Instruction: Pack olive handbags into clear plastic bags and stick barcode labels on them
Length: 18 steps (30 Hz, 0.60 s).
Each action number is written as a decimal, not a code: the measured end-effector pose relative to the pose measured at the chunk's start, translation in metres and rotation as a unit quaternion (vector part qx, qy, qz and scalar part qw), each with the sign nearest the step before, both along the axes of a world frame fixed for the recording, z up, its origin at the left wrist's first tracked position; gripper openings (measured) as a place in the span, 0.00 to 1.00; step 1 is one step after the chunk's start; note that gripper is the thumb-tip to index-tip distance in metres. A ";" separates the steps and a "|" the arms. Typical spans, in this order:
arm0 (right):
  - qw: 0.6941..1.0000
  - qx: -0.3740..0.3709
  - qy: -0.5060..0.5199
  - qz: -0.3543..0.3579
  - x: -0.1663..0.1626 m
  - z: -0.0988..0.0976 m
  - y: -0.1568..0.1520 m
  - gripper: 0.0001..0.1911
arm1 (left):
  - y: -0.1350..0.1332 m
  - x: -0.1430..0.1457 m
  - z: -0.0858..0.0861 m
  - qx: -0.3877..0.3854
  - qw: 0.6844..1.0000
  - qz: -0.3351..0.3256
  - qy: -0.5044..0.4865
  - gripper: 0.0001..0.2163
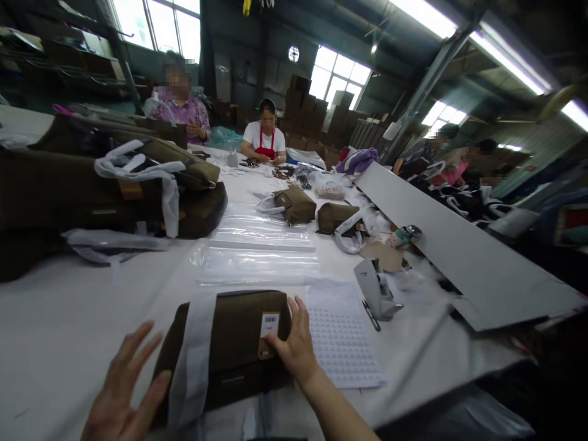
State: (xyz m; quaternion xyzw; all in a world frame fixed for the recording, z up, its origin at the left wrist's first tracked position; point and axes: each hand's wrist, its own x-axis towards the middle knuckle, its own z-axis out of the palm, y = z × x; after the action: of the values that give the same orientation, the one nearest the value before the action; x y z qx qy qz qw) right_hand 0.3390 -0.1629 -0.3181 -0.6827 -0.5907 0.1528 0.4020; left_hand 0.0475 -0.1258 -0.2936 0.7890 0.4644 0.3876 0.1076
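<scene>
In front of me on the white table lies a dark olive bag (pixel 239 343) with handles wrapped in white film (pixel 195 349). A white barcode label (pixel 270 323) and a brown tag (pixel 265 349) hang at its right part. My right hand (pixel 298 349) grips the bag's right end, its thumb over the tags and its fingers along the side. My left hand (pixel 131 383) has its fingers spread beside the bag's left end; whether it touches the bag is unclear.
Right of the bag lies a printed label sheet (pixel 344 337), with a label dispenser (pixel 374 288) and a pen (pixel 371 315) beside it. Clear plastic bags (pixel 261 245) lie beyond. Olive bags (pixel 105 184) are piled at left. Other people sit across the table.
</scene>
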 end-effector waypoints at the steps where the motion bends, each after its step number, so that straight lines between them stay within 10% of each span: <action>1: 0.997 0.024 -0.066 0.039 -0.002 0.002 0.001 0.37 | 0.001 0.009 0.004 0.046 0.997 -0.041 0.044 0.28; 5: 0.952 0.021 -0.204 0.227 -0.013 0.004 0.013 0.33 | 0.024 0.042 -0.007 0.127 0.954 -0.143 0.232 0.30; 10: 0.953 -0.028 -0.197 0.228 -0.020 -0.013 0.035 0.38 | 0.052 0.051 -0.035 0.110 0.936 -0.139 0.304 0.29; 15: 0.965 0.019 -0.147 0.216 -0.003 -0.015 0.021 0.37 | 0.057 0.061 0.008 0.159 0.941 -0.158 0.252 0.20; 18: 0.992 0.071 -0.096 0.039 0.052 -0.011 0.002 0.29 | 0.078 0.095 0.041 0.121 0.955 -0.190 0.193 0.15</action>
State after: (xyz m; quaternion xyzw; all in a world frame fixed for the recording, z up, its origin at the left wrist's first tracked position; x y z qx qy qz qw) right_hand 0.3905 -0.1605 -0.3290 -0.6403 -0.6624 0.0595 0.3844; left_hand 0.1421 -0.0479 -0.2524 0.9294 0.2677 0.2538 -0.0087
